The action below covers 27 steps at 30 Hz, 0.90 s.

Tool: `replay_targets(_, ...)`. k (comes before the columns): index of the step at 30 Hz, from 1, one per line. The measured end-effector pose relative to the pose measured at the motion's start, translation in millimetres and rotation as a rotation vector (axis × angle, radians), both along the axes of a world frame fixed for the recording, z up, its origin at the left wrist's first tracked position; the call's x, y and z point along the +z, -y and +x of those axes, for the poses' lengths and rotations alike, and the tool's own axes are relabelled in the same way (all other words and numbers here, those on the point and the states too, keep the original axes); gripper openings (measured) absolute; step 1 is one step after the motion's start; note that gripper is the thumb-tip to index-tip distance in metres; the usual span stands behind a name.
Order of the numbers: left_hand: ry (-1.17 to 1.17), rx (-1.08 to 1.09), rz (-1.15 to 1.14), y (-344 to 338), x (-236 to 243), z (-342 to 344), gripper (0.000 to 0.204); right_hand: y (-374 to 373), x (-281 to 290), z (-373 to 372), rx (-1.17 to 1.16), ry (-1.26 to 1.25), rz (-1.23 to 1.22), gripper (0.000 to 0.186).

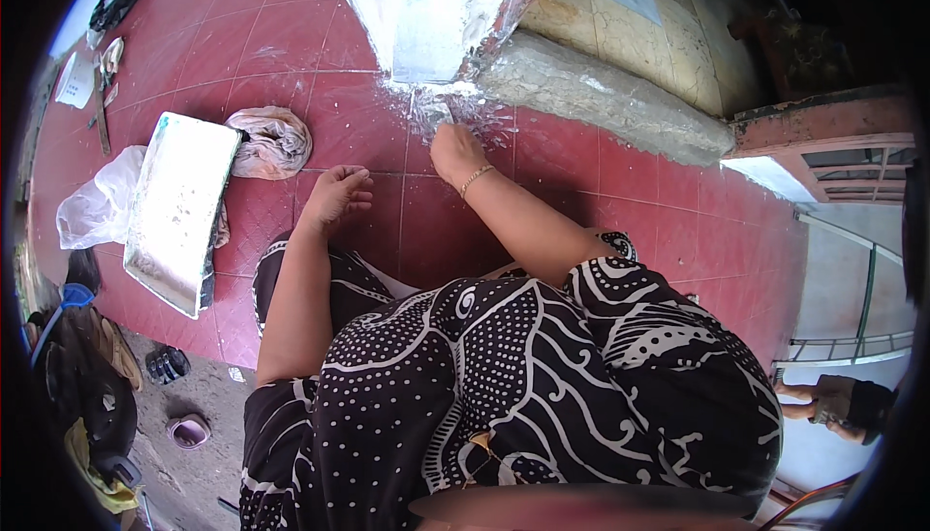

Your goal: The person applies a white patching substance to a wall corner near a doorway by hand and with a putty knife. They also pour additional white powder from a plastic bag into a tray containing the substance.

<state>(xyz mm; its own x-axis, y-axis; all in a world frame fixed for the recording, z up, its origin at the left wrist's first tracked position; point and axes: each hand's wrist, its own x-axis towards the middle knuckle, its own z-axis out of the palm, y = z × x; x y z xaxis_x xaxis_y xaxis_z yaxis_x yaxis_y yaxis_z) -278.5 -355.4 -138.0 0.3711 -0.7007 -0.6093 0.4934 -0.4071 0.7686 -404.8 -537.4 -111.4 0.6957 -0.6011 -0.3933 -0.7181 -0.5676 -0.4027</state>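
Observation:
My right hand [457, 153] is closed and reaches down to the red tiled floor at the foot of a white-painted pillar [421, 32]. Beyond its fingers shows a flat greyish shape, too unclear to name, amid white smears [460, 105] on the tiles. My left hand [337, 197] hovers over the floor to the left, fingers loosely bent and apart, holding nothing. Left of it lies a paint tray [179, 211], coated in white, with a crumpled pale cloth [271, 141] against its far right side.
A clear plastic bag [97, 203] lies left of the tray. A white container [75, 80] and a long thin tool [101, 119] are at the far left. A rough concrete ledge [601, 95] runs right from the pillar. Sandals [167, 364] and other footwear lie on the lower ground.

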Motion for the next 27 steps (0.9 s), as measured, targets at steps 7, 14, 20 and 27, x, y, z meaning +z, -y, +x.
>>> replay_targets(7,-0.021,0.016,0.003,8.2,6.1,-3.4,0.033,-30.4,-30.5,-14.5,0.014,-0.001,-0.125,0.027)
replay_targets(14,-0.022,0.048,0.009,2.3,3.8,-0.9,0.033,-10.4,-19.5,-0.3,-0.055,0.093,-0.079,0.028)
replay_targets(20,-0.053,-0.013,-0.015,15.8,8.5,-5.8,0.032,22.5,-42.5,2.5,-0.476,0.322,0.029,0.031)
replay_targets(27,-0.054,0.062,-0.004,4.8,5.5,0.7,0.034,41.2,-6.8,-69.0,-0.03,-0.044,-0.178,0.031)
